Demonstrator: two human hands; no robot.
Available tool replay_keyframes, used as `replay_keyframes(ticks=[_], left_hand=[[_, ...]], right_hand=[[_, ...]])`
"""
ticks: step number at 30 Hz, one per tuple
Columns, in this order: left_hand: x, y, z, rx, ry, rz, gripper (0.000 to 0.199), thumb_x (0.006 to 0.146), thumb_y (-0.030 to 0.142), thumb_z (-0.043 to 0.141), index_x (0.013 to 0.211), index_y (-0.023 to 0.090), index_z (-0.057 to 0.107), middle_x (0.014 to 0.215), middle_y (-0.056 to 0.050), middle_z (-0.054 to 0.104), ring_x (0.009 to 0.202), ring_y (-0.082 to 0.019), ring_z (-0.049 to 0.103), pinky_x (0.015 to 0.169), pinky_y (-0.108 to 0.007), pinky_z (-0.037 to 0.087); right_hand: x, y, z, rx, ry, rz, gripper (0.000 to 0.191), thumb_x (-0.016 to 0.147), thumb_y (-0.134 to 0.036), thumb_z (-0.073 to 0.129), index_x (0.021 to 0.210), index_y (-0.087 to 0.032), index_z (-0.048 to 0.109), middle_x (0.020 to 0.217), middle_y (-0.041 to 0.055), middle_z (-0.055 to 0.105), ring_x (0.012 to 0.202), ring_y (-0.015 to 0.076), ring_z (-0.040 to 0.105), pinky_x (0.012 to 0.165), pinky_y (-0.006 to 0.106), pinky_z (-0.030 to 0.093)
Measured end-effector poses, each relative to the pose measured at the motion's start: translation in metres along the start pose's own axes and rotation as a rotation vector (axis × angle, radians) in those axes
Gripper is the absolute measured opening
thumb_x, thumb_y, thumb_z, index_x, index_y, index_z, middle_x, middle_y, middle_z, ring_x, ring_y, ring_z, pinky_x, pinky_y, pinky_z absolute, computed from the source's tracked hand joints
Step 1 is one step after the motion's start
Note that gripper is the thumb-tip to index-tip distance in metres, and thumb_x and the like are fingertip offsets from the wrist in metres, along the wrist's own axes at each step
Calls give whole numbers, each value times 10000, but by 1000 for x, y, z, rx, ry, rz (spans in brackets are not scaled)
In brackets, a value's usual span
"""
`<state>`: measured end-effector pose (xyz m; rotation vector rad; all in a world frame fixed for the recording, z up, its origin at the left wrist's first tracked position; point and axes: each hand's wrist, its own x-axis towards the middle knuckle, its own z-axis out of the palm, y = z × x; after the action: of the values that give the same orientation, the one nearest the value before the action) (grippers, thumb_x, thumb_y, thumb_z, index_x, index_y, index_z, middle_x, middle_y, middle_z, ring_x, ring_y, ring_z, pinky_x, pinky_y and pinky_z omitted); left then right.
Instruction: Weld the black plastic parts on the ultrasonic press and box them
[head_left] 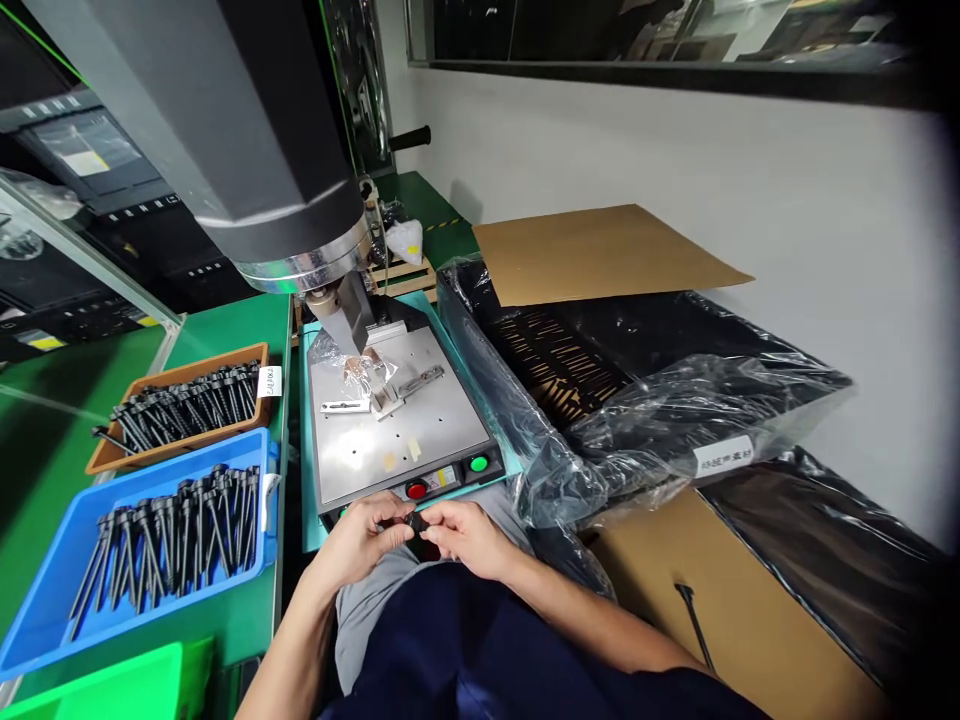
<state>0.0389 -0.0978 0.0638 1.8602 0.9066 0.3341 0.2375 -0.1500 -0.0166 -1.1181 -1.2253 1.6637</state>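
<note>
Close together in front of the machine's control panel, my left hand (365,537) and my right hand (469,537) pinch a small black part (416,522) between their fingertips. Its details are too small to make out. Just beyond the hands is the machine's metal plate (367,465), with a small metal fixture (384,398) and clear film on it. A red button (416,490) and a green button (478,464) sit on the plate's near edge. The grey machine head (285,180) hangs above the plate.
At left, an orange tray (97,457) and a blue tray (45,600) hold several black stemmed parts; a green bin (127,690) is nearer. At right stands a plastic-lined box (795,390) under cardboard (607,255). One black stemmed part (695,622) lies on lower cardboard.
</note>
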Motion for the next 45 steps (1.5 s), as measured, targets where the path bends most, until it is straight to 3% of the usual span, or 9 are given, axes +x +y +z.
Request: replay_keyframes(ticks=[5, 10, 12, 16, 20, 28, 33, 39, 45], left_hand=[[14, -21, 5, -146, 120, 13, 339, 891, 393, 603, 1155, 203, 702, 1040, -102, 660, 957, -219, 614, 866, -355, 485], [42, -39, -16, -283, 677, -15, 463, 799, 438, 700, 1191, 199, 638, 1138, -112, 636, 1071, -244, 594, 894, -383, 495], [55, -42, -33, -355, 800, -8, 470, 783, 451, 709, 1172, 201, 627, 1172, -113, 621, 1077, -240, 594, 903, -390, 494], [75, -42, -60, -518, 686, 36, 642, 760, 444, 730, 1337, 260, 515, 1255, -109, 568, 1077, -230, 605, 897, -393, 504], [93, -38, -75, -536, 696, 89, 813, 730, 437, 761, 1439, 253, 409, 1059, -73, 623, 921, -196, 636, 820, -360, 521], [118, -29, -96, -603, 883, 82, 627, 556, 416, 871, 1056, 94, 673, 824, -62, 680, 694, -143, 615, 697, -306, 511], [123, -25, -102, -766, 895, 111, 620, 499, 368, 899, 1012, 105, 671, 913, -87, 705, 695, -129, 623, 721, -315, 515], [122, -23, -110, -825, 866, 126, 596, 527, 325, 891, 1035, 114, 663, 995, -106, 696, 757, -153, 654, 729, -315, 533], [125, -21, -117, -897, 861, 165, 560, 533, 275, 886, 1027, 118, 673, 1088, -124, 684, 746, -130, 658, 695, -274, 545]], right_hand=[[16, 1, -1, 178, 48, -49, 295, 782, -384, 683, 983, -181, 609, 740, -16, 604, 504, 79, 537, 444, 203, 406], [58, -15, -12, 246, 119, -153, 556, 815, -321, 636, 1336, -236, 465, 849, 0, 624, 564, 89, 574, 492, 226, 470], [80, -24, -16, 253, 136, -178, 561, 798, -297, 640, 1334, -257, 480, 864, -11, 599, 540, 72, 547, 474, 217, 462], [120, -41, -21, 247, 160, -203, 469, 775, -341, 676, 1220, -267, 547, 886, -20, 564, 516, 52, 507, 405, 178, 398], [146, -52, -18, 169, 224, -219, 323, 780, -407, 655, 1041, -239, 569, 875, -20, 577, 506, 57, 510, 376, 164, 368], [173, -62, -8, 56, 181, -270, 451, 865, -407, 536, 1273, -215, 513, 880, 15, 642, 502, 59, 426, 421, 184, 344], [188, -70, -7, -88, 298, -441, 319, 807, -322, 597, 1106, -216, 561, 927, 28, 640, 743, 139, 583, 670, 271, 494], [192, -89, -12, -356, 444, -618, 295, 805, -285, 608, 1090, -208, 595, 1031, 67, 645, 893, 199, 584, 850, 351, 479], [206, -111, -12, -529, 466, -527, 312, 818, -252, 616, 1127, -256, 660, 1001, 57, 674, 1095, 257, 545, 984, 399, 427]])
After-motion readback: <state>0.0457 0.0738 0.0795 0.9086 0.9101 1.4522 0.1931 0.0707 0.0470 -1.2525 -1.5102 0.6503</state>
